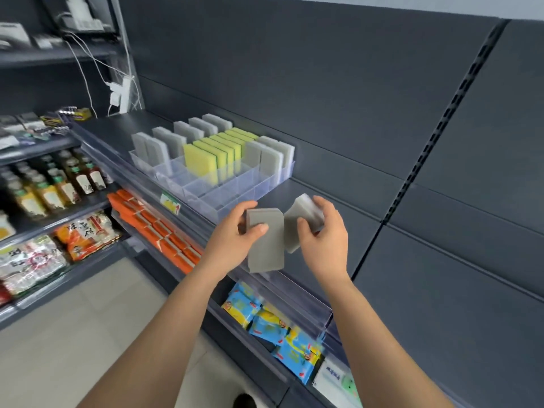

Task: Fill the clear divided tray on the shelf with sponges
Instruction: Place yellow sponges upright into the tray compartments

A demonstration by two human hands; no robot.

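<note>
The dark grey shelf (329,201) in front of me holds one thing, a clear tray (232,198) split into little boxes. It sits by the front edge, near the see-through strip (138,181).

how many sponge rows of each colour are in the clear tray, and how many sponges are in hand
grey rows in the tray: 2
yellow rows: 1
grey sponges in hand: 2, one in the left hand, one in the right hand
total: 3 rows, 2 held
</note>
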